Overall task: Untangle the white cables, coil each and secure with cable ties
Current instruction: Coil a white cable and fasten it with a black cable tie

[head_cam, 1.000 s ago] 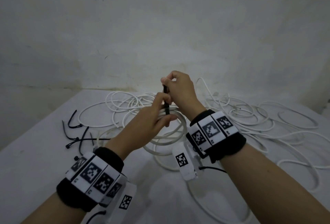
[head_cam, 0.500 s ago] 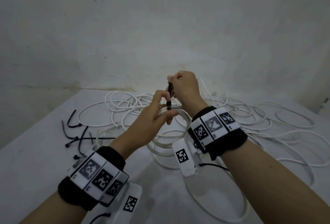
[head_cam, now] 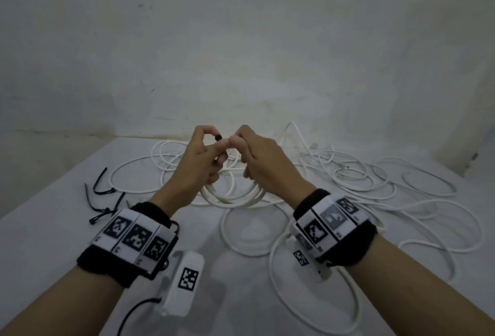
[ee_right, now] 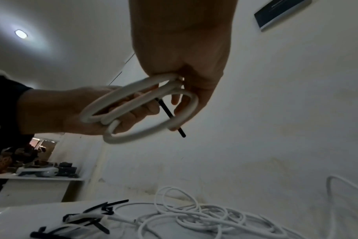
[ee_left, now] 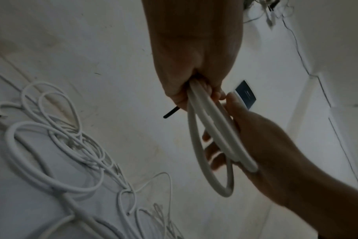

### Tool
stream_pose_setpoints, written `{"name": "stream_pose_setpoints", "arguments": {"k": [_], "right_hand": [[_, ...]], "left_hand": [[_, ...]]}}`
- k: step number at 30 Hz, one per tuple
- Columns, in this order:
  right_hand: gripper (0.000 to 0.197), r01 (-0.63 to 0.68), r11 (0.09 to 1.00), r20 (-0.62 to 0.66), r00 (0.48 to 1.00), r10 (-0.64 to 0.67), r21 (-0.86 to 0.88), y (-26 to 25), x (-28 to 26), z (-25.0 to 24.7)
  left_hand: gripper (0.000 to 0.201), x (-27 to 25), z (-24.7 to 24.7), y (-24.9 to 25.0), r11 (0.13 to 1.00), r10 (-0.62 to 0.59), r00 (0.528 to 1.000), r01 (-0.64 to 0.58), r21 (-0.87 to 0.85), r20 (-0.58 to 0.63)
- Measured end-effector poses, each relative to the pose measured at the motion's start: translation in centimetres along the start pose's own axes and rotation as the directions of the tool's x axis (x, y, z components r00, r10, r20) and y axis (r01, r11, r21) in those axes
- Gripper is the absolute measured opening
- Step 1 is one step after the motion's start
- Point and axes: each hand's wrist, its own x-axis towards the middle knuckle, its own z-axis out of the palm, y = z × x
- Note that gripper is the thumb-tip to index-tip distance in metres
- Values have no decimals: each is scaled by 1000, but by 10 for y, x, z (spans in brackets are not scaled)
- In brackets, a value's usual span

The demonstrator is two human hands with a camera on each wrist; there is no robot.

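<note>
I hold a small white cable coil (head_cam: 232, 197) up above the table between both hands. My left hand (head_cam: 205, 156) grips its left side and my right hand (head_cam: 255, 157) grips its right side, fingers curled round the strands. A black cable tie (head_cam: 218, 137) sits round the top of the coil between my fingertips. Its tail (ee_right: 171, 118) pokes out below my right hand (ee_right: 184, 67), and the tail (ee_left: 171, 113) also shows beside my left hand (ee_left: 194, 64). The coil (ee_left: 206, 139) hangs in several loops.
Tangled white cables (head_cam: 361, 182) spread over the white table (head_cam: 48, 241) behind and to the right, with one loop (head_cam: 251, 231) below my wrists. Several spare black ties (head_cam: 103, 201) lie at the left. A wall stands close behind.
My right hand has let go of the upright tie tail and dropped onto the coil. Both hands have moved apart and higher, and the tie tail now points down.
</note>
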Motion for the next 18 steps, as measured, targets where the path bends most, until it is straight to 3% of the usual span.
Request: {"name": "stream_pose_setpoints", "arguments": {"k": [4, 7, 11, 14, 17, 18], "right_hand": [[20, -13, 967, 41, 999, 24, -256, 8, 0, 1], [14, -69, 967, -52, 997, 57, -245, 4, -3, 2], [15, -149, 987, -183, 970, 158, 61, 0, 0, -1], [23, -171, 965, -121, 973, 197, 200, 2, -2, 5], [5, -292, 752, 62, 946, 319, 591, 3, -5, 8], [9, -319, 659, 107, 934, 341, 681, 3, -4, 8]], "left_hand": [[14, 1, 5, 0, 999, -27, 997, 25, -20, -78], [15, -2, 11, -2, 995, 95, 979, -89, 42, -183], [14, -9, 19, -8, 990, 59, 954, -94, -107, -294], [19, -4, 16, -4, 949, -20, 918, -108, -296, -397], [21, 2, 11, 1, 924, -38, 911, -125, -362, -411], [21, 2, 10, 1, 922, -52, 920, -106, -373, -389]]}}
